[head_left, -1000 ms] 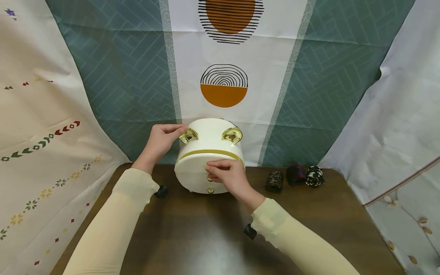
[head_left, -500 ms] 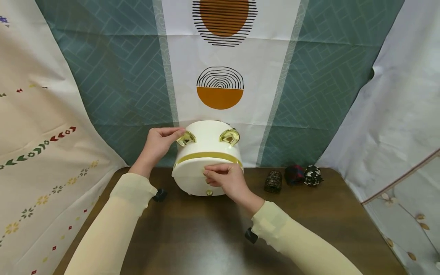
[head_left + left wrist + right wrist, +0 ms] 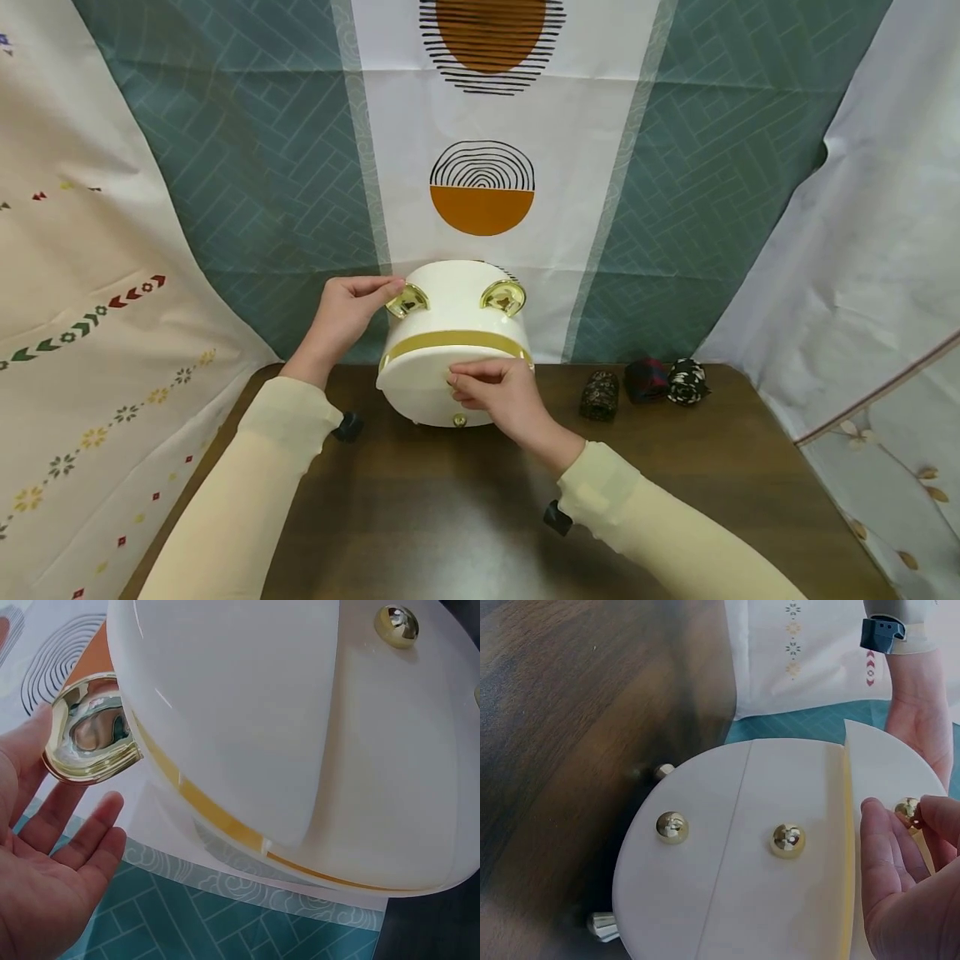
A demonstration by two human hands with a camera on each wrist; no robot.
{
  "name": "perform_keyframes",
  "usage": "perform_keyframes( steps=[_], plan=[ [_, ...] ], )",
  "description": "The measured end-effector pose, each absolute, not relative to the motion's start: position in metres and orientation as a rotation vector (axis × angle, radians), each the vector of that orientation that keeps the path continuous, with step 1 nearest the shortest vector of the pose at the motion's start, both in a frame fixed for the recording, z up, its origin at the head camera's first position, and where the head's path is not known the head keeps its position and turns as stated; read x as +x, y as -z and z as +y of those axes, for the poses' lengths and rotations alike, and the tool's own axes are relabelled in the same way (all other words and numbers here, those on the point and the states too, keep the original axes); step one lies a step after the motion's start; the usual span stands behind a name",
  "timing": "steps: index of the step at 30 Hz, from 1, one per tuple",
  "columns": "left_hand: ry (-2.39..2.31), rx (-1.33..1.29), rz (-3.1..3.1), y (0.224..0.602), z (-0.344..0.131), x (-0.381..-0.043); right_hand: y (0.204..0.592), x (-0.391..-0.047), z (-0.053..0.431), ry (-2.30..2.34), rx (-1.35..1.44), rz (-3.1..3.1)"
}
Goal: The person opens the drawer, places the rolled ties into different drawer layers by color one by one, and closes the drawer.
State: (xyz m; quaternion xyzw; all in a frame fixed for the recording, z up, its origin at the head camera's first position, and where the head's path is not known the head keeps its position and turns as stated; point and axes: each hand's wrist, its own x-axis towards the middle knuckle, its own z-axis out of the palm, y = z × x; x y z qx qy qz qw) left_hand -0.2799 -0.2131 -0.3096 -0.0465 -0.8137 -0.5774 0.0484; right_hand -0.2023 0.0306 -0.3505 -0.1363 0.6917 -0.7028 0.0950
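- We see a dark wooden table [image 3: 420,517] across the lower frame.
- At centre, we find a white rounded box [image 3: 455,318], its top drawer [image 3: 881,761] jutting out.
- Left of centre, we see the left hand [image 3: 348,312] pinching a gold handle [image 3: 410,302].
- Near centre, the right hand [image 3: 506,396] narrowly pinches a gold knob [image 3: 909,812].

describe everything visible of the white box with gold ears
The glossy, rounded white box, seemingly plastic, stands upright on the table, its top section jutting forward before a yellow band. Two gold ears top it; three gold knobs line the front; small feet show below. The left grip pinches one ear, the right grip the top knob.
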Motion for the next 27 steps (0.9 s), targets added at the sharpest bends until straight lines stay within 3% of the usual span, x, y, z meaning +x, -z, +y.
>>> perform_keyframes(
  steps=[11,20,27],
  plan=[
    [1.751,-0.153,-2.458,0.32,-0.212,-0.292,0.363,-0.21,0.033,2.095,-0.381,2.061],
    [1.756,-0.135,-2.479,0.301,-0.208,-0.273,0.346,-0.198,0.032,2.067,-0.378,2.035],
    [1.768,-0.126,-2.475,0.311,-0.214,-0.283,0.345,-0.197,0.031,2.049,-0.393,2.043]
  ],
)
